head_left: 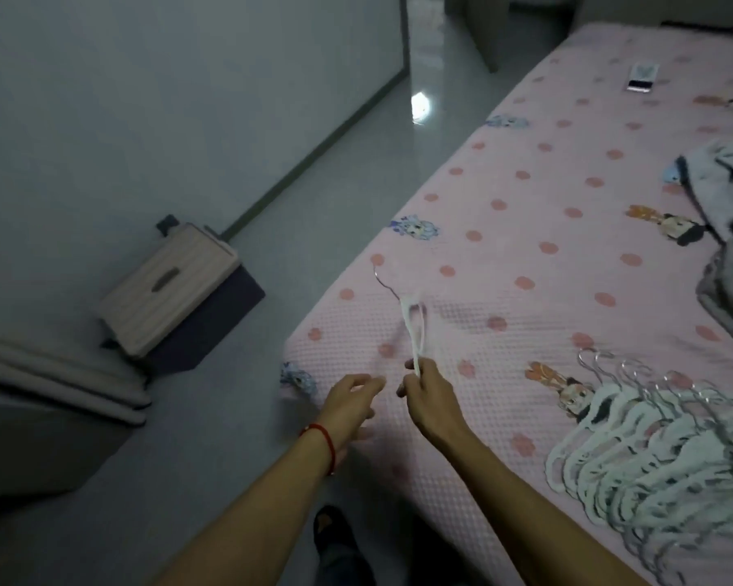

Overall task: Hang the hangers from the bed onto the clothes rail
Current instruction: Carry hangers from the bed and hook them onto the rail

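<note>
The right hand [426, 389] is pinching one white plastic hanger [413, 327], hook pointing away; the open left hand [350, 395] is reaching just beside it.

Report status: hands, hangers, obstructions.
Right hand gripping one hanger; left hand open, empty. Pile on bed. Rail not visible. No obstructions.

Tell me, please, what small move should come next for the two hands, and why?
Probably the left hand should close on the white hanger to steady it. The right hand already pinches its lower end in a grip and holds it above the pink bed cover, while the left hand is open beside it and holds nothing. No clothes rail is in view, and the pile of hangers still waits.
</note>
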The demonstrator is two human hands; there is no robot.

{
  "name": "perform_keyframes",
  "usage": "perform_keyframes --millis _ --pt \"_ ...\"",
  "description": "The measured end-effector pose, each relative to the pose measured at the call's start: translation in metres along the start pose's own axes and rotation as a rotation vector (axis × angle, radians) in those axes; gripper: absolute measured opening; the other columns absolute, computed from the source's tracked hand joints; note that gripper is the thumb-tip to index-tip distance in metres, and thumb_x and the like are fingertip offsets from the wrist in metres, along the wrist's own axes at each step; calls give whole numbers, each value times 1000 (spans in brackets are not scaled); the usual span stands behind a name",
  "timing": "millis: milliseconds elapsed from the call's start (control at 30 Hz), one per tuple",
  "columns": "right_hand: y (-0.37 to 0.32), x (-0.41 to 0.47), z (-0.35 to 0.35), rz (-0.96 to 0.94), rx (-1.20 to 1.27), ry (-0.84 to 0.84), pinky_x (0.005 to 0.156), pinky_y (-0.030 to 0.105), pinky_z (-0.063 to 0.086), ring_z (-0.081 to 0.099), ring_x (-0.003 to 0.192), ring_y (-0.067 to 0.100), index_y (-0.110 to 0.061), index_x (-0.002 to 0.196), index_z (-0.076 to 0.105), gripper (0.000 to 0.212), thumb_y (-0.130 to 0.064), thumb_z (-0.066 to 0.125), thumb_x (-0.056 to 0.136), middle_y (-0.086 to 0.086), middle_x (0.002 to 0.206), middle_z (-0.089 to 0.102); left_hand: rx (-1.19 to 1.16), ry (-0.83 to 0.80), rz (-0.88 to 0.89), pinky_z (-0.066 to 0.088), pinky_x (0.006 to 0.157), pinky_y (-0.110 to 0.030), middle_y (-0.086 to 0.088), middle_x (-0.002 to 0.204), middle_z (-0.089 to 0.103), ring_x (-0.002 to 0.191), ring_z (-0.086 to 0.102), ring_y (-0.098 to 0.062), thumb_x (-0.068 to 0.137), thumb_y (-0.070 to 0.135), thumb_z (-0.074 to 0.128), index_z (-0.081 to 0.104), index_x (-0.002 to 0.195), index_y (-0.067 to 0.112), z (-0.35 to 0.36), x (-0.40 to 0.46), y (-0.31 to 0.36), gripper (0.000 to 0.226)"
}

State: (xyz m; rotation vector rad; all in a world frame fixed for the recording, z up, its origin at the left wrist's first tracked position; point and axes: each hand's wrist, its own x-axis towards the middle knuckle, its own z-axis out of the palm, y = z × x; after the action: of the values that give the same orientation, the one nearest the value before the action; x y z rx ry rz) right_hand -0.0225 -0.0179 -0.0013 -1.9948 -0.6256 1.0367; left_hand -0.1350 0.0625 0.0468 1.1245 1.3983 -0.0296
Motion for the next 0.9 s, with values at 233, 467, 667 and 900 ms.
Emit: perform_keyframes --millis 233,467,667,900 --pt "-101 -39 75 -538 -194 -362 81 26 42 51 85 -1 -11 93 71 24 -9 48 98 -12 85 57 -599 79 -22 59 71 -41 -6 124 67 101 65 -27 69 63 78 59 134 26 -107 -57 -23 78" --pt "-189 -137 194 -580 -157 -957 96 13 50 63 111 -5 -30 116 70 44 3 46 100 -13 131 61 -1038 478 41 58 80 -60 -6 122 62 100 67 -34 74 45 85 -14 153 50 -236 -149 -100 126" --pt "-221 -252 308 -638 -307 -1283 101 36 55 70 110 9 -33 115 76 45 -3 50 94 -14 123 71 -1307 796 118 62 70 -54 -16 106 61 90 71 -40 73 34 87 5 155 37 -318 -244 -213 116" --pt "-223 -395 406 -570 -469 -1506 85 27 55 70 101 11 -25 112 71 22 -35 53 105 -5 102 76 -1499 1098 147 62 66 -53 -18 110 54 87 70 -44 77 33 86 8 149 42 -384 -348 -349 107"
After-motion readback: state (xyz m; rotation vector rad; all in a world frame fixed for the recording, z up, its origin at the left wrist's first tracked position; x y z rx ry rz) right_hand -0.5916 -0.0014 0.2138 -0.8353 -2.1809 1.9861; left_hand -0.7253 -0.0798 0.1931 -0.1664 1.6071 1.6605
